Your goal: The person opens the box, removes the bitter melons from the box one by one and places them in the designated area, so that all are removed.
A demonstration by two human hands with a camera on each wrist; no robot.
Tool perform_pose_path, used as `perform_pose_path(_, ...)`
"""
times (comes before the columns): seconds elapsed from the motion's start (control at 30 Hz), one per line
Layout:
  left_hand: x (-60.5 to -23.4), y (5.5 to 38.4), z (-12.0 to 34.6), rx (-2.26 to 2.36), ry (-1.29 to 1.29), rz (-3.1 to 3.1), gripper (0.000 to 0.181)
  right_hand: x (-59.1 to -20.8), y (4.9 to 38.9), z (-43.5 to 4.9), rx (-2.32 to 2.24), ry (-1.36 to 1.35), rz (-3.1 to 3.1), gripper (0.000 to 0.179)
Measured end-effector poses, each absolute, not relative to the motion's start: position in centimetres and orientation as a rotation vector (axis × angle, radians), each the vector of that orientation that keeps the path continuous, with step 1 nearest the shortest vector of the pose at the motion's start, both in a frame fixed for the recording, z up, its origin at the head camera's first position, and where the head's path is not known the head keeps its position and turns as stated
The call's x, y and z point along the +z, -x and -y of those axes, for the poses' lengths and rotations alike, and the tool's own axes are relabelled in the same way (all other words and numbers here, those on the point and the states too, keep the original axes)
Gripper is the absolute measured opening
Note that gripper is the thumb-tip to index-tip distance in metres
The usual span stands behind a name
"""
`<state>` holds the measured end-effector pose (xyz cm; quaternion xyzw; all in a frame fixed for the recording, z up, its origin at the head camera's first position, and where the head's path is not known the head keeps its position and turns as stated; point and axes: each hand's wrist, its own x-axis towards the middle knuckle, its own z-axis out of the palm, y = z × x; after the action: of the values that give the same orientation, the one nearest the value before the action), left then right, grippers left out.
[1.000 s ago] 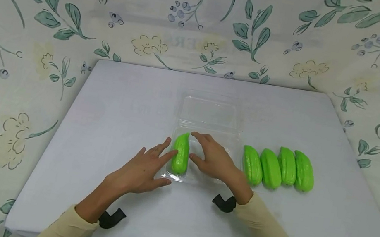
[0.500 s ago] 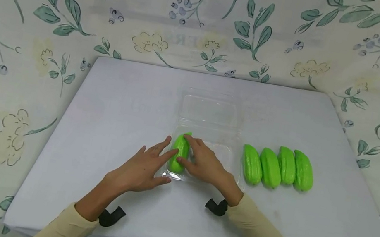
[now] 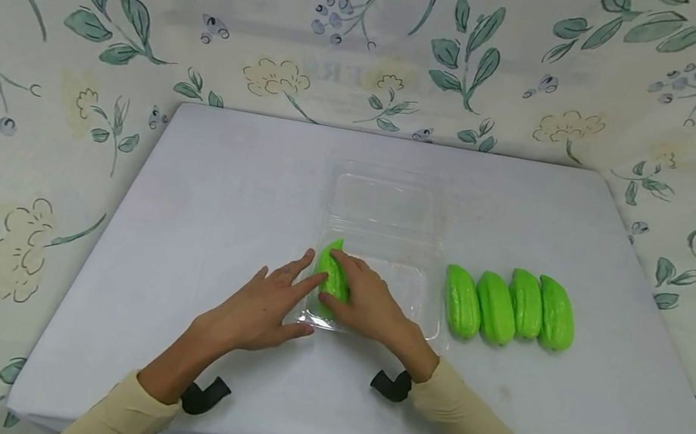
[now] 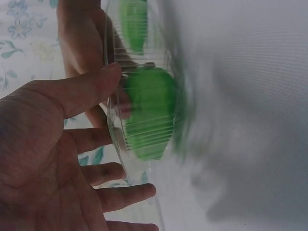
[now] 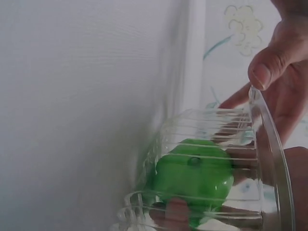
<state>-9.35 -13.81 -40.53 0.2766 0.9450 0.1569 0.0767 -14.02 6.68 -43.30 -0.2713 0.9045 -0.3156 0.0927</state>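
Observation:
My right hand [image 3: 370, 309] holds a bright green, ridged, oblong fruit [image 3: 335, 282], thumb on the near side and fingers on the far side. This fruit lies tilted in the left part of a clear plastic clamshell box [image 3: 407, 277]. Through the box wall in the right wrist view, the blunt end of the green fruit [image 5: 197, 168] faces the camera. My left hand [image 3: 259, 313] is spread at the box's left side. In the left wrist view, the left thumb [image 4: 94, 89] rests at the rim and the other fingers extend loosely beside the wall.
Several matching green fruits [image 3: 498, 309] lie side by side on the white table [image 3: 235, 190], right of the box. The clear lid [image 3: 385, 204] lies folded back, away from me. A floral cloth [image 3: 351, 33] hangs behind the table.
My right hand has moved left from beside the green fruit and taken hold of it. The fruit has turned, its top now leaning left. My left hand has stayed in place.

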Motion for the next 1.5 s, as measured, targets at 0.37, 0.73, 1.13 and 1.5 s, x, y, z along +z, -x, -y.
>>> perform_pose_path(0.37,-40.3,9.4,13.6,0.459,-0.799,-2.818,0.079,-42.5,14.2,-7.9,-0.974,0.797,-2.694,0.068)
perform_pose_path(0.73,-40.3,9.4,13.6,0.462,-0.783,-2.812,0.080,-41.4,13.9,-9.3,-0.984,0.754,-2.714,0.067)
perform_pose_path(1.13,-40.6,9.4,13.6,0.465,-0.783,-2.811,0.080,-40.2,13.9,-12.2,-1.010,0.726,-2.774,0.068)
perform_pose_path(1.5,-40.5,9.4,13.6,0.473,-0.784,-2.814,0.079,-39.4,13.9,-15.1,-1.066,0.679,-2.762,0.068)
